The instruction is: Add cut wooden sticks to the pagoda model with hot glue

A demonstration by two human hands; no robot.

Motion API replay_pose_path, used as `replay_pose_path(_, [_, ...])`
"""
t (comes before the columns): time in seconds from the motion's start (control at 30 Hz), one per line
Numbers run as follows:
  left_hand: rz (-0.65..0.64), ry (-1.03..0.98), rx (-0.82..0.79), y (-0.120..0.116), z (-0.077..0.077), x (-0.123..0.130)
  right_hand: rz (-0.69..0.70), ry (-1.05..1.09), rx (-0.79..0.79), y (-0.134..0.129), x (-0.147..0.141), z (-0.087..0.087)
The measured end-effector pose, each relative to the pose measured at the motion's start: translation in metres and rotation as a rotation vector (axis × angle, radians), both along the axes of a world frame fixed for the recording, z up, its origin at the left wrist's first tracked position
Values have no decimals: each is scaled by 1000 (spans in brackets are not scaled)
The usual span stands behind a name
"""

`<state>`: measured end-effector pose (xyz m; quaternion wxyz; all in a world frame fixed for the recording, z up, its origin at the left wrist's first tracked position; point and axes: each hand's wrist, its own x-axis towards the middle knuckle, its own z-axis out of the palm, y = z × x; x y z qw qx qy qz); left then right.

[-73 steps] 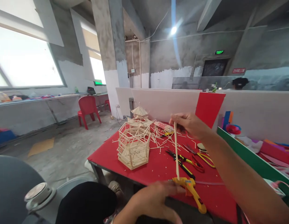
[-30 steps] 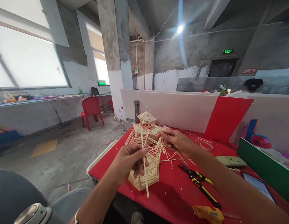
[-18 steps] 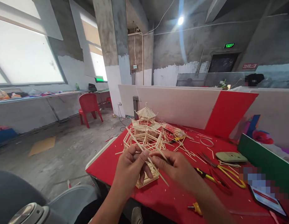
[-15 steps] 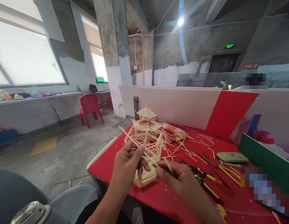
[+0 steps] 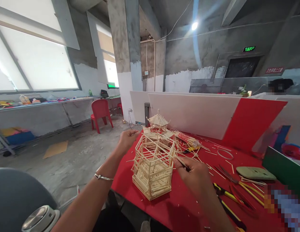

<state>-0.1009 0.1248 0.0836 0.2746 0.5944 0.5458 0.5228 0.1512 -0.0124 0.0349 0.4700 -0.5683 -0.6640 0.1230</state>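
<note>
A cage-like six-sided frame [image 5: 150, 180] of thin wooden sticks stands upright in front of me, open at the top. My left hand [image 5: 129, 140] is beyond its upper left side, fingertips pinched together; what they hold, if anything, I cannot make out. At the frame's upper right edge is my right hand [image 5: 193, 170], closed with thumb and fingers around a thin wooden stick [image 5: 181, 161]. Several sticks cross the frame's top between the hands. Behind it rises a stick pavilion model [image 5: 158, 120] with a pointed roof.
A red-topped table [image 5: 184, 206] bears loose sticks and a bundle of sticks [image 5: 186, 138]. Pliers [image 5: 249, 190], yellow-black tools [image 5: 225, 193], a ring [image 5: 225, 154] and a green case [image 5: 256, 173] lie right. A white panel [image 5: 193, 111] borders the back. A metal-lidded flask [image 5: 41, 219] is lower left.
My hands have moved apart, the left up and away, the right slightly right. The long stick held between them no longer shows clearly. More of the frame is visible, and my view has shifted left.
</note>
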Motion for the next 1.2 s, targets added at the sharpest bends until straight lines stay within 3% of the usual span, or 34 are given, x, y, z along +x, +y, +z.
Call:
replay_pose_path(0.23, [-154, 13, -104, 20, -11, 1, 28, -48, -1, 14, -1, 8])
replay_pose_path(0.53, [-229, -7, -121, 29, -15, -1, 10, -80, -9, 24, -11, 4])
replay_pose_path(0.73, [-247, -14, -125, 38, -21, -3, -58, -102, 88, 28, -14, -5])
replay_pose_path(1.0, [-246, -19, -155, 40, -24, -3, 32, 89, 22, 24, -7, -8])
replay_pose_path(1.2, [-234, -33, -177, 41, -23, -7, -4, 134, 26, 21, -10, -6])
